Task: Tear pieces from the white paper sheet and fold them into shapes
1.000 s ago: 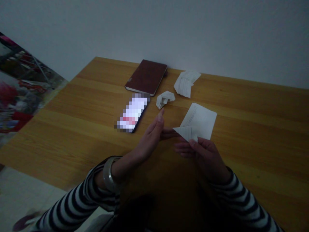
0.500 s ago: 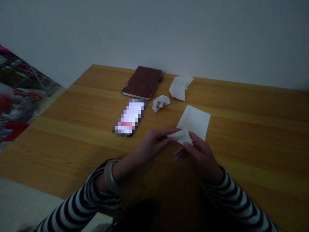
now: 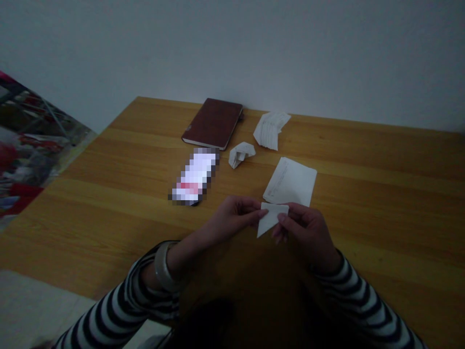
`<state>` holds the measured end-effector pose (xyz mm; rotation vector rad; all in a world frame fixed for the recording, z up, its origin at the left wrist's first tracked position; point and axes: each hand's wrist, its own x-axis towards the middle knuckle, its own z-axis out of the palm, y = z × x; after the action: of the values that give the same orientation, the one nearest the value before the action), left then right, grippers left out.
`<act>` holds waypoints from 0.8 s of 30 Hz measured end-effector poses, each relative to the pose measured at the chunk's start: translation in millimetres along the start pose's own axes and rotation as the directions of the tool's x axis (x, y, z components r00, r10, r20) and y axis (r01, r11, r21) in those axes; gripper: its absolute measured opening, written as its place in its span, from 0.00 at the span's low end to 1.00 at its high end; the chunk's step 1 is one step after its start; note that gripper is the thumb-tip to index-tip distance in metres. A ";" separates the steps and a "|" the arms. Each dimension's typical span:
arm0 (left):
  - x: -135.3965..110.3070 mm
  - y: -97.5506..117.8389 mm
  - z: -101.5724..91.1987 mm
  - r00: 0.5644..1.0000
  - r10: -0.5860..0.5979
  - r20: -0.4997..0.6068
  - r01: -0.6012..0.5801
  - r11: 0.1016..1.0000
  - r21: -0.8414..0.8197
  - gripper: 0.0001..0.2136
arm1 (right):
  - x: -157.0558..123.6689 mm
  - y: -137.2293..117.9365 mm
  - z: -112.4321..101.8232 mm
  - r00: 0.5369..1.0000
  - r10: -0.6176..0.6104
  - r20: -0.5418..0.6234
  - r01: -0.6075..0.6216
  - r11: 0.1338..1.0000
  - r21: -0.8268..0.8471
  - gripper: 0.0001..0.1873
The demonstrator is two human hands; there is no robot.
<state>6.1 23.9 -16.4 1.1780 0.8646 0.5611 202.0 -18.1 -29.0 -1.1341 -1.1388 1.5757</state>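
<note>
Between my two hands is a small folded piece of white paper [image 3: 270, 218], roughly triangular, its point hanging down toward me. My left hand [image 3: 236, 215] pinches its left corner between thumb and fingers. On the other side, my right hand [image 3: 307, 230] grips the right edge, thumb on top. Just beyond the hands lies a stack of white paper sheets [image 3: 292, 182] with faint writing along one edge. Further back, a small folded paper piece [image 3: 242, 153] rests on the table, and a fanned row of folded papers [image 3: 271, 130] sits behind it.
The wooden table [image 3: 119, 179] reaches back to a pale wall [image 3: 232, 48]. A brown notebook [image 3: 214, 122] lies near the wall, with a lit, blurred-out phone [image 3: 195, 177] in front of it. Cluttered items [image 3: 29, 140] are beyond the table's left edge.
The folded paper has been turned in my hands: its point faced left before and now hangs downward. Both hands have shifted slightly, and more of the paper stack shows.
</note>
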 end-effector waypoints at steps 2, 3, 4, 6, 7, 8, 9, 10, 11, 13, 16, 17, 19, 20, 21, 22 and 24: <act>-0.4 1.5 -1.0 0.999 0.004 0.035 -0.002 0.997 -0.072 0.08 | 0.2 0.5 -0.6 1.000 -0.024 -0.015 0.025 0.999 0.043 0.07; -1.0 2.6 -1.4 0.999 0.005 0.043 -0.001 0.995 -0.098 0.08 | 0.4 1.0 -0.7 0.999 -0.043 -0.022 0.045 0.997 0.062 0.07; -1.7 3.8 -1.6 0.999 0.002 0.045 0.003 0.993 -0.116 0.09 | 0.6 1.7 -0.9 0.998 -0.063 -0.030 0.065 0.995 0.076 0.07; -3.5 6.4 -1.6 0.999 -0.022 0.036 0.026 0.991 -0.132 0.11 | 1.2 2.9 -1.1 0.993 -0.102 -0.052 0.106 0.991 0.081 0.08; -4.3 7.5 -1.4 0.999 -0.039 0.027 0.042 0.991 -0.131 0.12 | 1.4 3.2 -1.1 0.991 -0.120 -0.064 0.124 0.990 0.071 0.09; -4.9 8.4 -1.0 0.998 -0.055 0.012 0.056 0.990 -0.133 0.12 | 1.5 3.3 -1.1 0.988 -0.135 -0.078 0.139 0.989 0.049 0.10; -5.4 9.0 -0.5 0.998 -0.070 -0.006 0.068 0.987 -0.142 0.13 | 1.5 3.0 -1.0 0.984 -0.149 -0.093 0.151 0.988 0.015 0.12; -5.7 9.3 0.1 0.996 -0.085 -0.016 0.082 0.984 -0.159 0.14 | 1.2 2.5 -0.7 0.980 -0.166 -0.107 0.164 0.986 -0.025 0.13; -5.8 9.2 0.7 0.995 -0.098 -0.019 0.093 0.980 -0.179 0.14 | 0.7 1.7 -0.3 0.975 -0.188 -0.117 0.180 0.981 -0.069 0.15; -5.4 8.4 1.6 0.994 -0.110 -0.010 0.106 0.977 -0.187 0.15 | -0.9 0.0 1.0 0.966 -0.233 -0.115 0.212 0.963 -0.166 0.16; -4.2 6.8 1.6 0.992 -0.125 0.022 0.127 0.987 -0.097 0.16 | -3.9 -1.3 3.3 0.949 -0.306 -0.077 0.269 0.912 -0.310 0.15; -3.8 6.4 1.1 0.990 -0.134 0.032 0.136 0.988 -0.070 0.15 | -4.6 -1.3 4.0 0.940 -0.332 -0.074 0.286 0.888 -0.360 0.14; -3.0 5.9 -0.4 0.987 -0.151 0.060 0.154 0.987 -0.045 0.12 | -5.3 -0.9 4.9 0.922 -0.380 -0.076 0.311 0.842 -0.440 0.13; -2.8 5.6 -1.3 0.985 -0.156 0.071 0.159 0.987 -0.036 0.11 | -5.3 -0.8 5.2 0.914 -0.399 -0.077 0.320 0.824 -0.468 0.12; -2.5 5.3 -2.0 0.985 -0.156 0.073 0.159 0.987 -0.023 0.10 | -5.2 -0.8 5.1 0.909 -0.411 -0.067 0.331 0.810 -0.484 0.12; -2.4 4.7 -2.6 0.985 -0.155 0.071 0.156 0.988 -0.003 0.09 | -4.9 -0.9 4.9 0.906 -0.420 -0.044 0.346 0.799 -0.492 0.13; -2.4 2.9 -3.4 0.989 -0.141 0.049 0.138 0.989 0.049 0.09 | -4.5 -1.2 3.6 0.904 -0.427 0.023 0.381 0.782 -0.493 0.15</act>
<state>2.2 24.8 -13.4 1.1586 0.9108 0.3963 199.5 -22.8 -26.4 -1.1573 -1.6520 0.9109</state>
